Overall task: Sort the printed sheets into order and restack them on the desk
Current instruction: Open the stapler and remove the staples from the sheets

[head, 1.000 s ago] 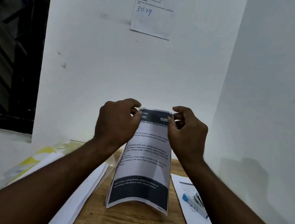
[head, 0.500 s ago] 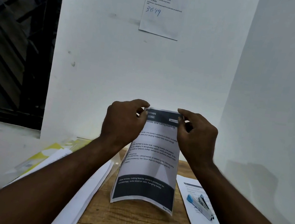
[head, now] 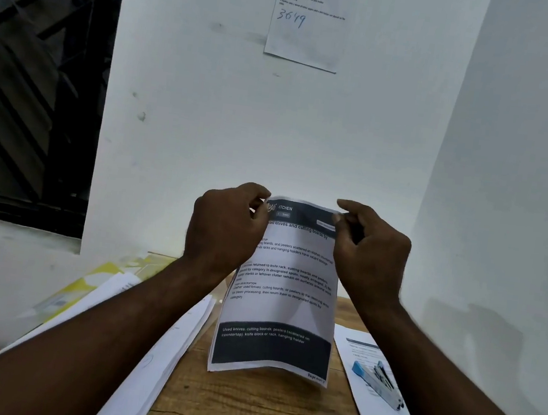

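A printed sheet (head: 280,311) with dark header and footer bands and the heading KITCHEN hangs upright above the wooden desk (head: 251,408). My left hand (head: 225,229) pinches its top left corner and my right hand (head: 369,250) pinches its top right corner. The sheet's lower edge curls just above the desk. A stack of white sheets (head: 157,362) lies on the left of the desk under my left forearm. One more printed sheet (head: 376,402) lies flat at the right.
A blue stapler (head: 377,382) rests on the right-hand sheet. A yellow folder (head: 83,290) lies at the far left beyond the stack. White walls close in behind and on the right; a notice (head: 305,21) is pinned above. A dark window is at the left.
The view has shifted slightly, so everything sits further right in the frame. Both hands keep the same hold on the sheet's top corners; my right fingers have spread a little.
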Tool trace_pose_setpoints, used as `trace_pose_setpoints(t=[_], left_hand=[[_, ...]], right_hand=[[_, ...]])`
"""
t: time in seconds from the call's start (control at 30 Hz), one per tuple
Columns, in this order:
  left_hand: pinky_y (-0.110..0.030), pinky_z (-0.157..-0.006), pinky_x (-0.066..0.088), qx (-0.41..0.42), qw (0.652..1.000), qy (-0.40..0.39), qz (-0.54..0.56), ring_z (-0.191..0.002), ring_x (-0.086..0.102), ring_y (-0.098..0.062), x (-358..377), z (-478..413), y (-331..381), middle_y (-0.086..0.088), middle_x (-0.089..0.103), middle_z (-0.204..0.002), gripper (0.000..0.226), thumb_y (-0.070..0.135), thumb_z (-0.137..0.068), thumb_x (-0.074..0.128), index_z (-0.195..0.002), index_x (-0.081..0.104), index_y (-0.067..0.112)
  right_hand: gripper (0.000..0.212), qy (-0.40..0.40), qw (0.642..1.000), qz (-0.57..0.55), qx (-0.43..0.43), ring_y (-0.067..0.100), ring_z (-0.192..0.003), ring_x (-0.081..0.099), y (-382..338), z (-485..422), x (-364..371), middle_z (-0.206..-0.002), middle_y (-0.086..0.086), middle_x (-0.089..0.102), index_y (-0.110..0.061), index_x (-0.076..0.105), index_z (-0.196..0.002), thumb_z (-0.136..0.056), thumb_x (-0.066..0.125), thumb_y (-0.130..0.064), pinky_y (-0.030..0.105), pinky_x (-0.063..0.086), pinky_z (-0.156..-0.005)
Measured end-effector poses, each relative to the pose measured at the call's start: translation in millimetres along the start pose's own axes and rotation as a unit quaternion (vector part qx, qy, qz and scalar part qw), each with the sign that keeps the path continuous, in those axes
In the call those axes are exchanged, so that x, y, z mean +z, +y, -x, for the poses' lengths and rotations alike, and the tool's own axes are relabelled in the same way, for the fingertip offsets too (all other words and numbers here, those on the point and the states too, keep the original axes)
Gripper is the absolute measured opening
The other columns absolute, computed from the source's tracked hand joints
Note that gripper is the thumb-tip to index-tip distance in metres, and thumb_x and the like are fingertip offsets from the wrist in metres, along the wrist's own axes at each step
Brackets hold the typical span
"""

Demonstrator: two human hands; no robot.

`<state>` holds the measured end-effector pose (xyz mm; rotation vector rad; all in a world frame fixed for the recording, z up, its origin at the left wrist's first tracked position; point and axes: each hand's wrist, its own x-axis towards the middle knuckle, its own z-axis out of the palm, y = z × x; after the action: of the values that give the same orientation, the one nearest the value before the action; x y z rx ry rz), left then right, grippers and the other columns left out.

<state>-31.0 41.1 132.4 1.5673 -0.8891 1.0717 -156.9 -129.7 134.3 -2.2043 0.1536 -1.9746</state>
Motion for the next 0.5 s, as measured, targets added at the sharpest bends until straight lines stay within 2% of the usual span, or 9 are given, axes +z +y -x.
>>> trace_pose_setpoints(t=[0.1, 0.23, 0.4, 0.5], left_hand=[[-0.038, -0.067, 0.056, 0.06, 0.998, 0.013, -0.025, -0.07, 0.073, -0.02, -0.3, 2.8, -5.1, 0.006, 0.077, -0.081, 0.007, 0.024, -0.094, 0.072, -0.098, 0.077, 0.023], [-0.041, -0.053, 0.05, 0.191, 0.977, 0.019, -0.093, -0.063, 0.065, -0.03, 0.6, 10.8, -17.7, -0.002, 0.072, -0.078, 0.01, 0.019, -0.097, 0.065, -0.094, 0.073, 0.015], [-0.044, -0.049, 0.047, 0.247, 0.96, 0.035, -0.13, -0.061, 0.059, -0.031, 8.3, 24.1, -36.2, -0.004, 0.065, -0.073, 0.017, 0.016, -0.1, 0.062, -0.084, 0.068, 0.012], [-0.044, -0.051, 0.047, 0.273, 0.95, 0.034, -0.145, -0.062, 0.061, -0.03, 9.5, 26.0, -42.1, -0.004, 0.066, -0.075, 0.018, 0.016, -0.101, 0.061, -0.085, 0.069, 0.013]], right_hand=[[0.015, 0.004, 1.0, 0.005, -0.011, 0.008, -0.081, 0.073, 1.5, -0.4, -1.4, -0.096, -0.003, 0.08, -0.014, 0.08, -0.109, -0.095, 0.076, -0.016, 0.002, 0.044, -0.077], [0.014, 0.01, 1.0, 0.009, -0.013, 0.004, -0.08, 0.07, 2.0, -0.9, -1.6, -0.095, -0.003, 0.08, -0.013, 0.08, -0.108, -0.094, 0.076, -0.014, 0.001, 0.043, -0.078], [0.013, 0.01, 1.0, 0.001, -0.01, 0.005, -0.08, 0.072, 2.7, -1.2, -0.2, -0.097, -0.004, 0.08, -0.014, 0.08, -0.108, -0.095, 0.075, -0.015, 0.005, 0.046, -0.077], [0.013, 0.012, 1.0, 0.0, -0.013, 0.005, -0.079, 0.071, 2.7, -1.5, 1.1, -0.097, -0.004, 0.08, -0.014, 0.08, -0.108, -0.096, 0.075, -0.015, 0.01, 0.05, -0.076]])
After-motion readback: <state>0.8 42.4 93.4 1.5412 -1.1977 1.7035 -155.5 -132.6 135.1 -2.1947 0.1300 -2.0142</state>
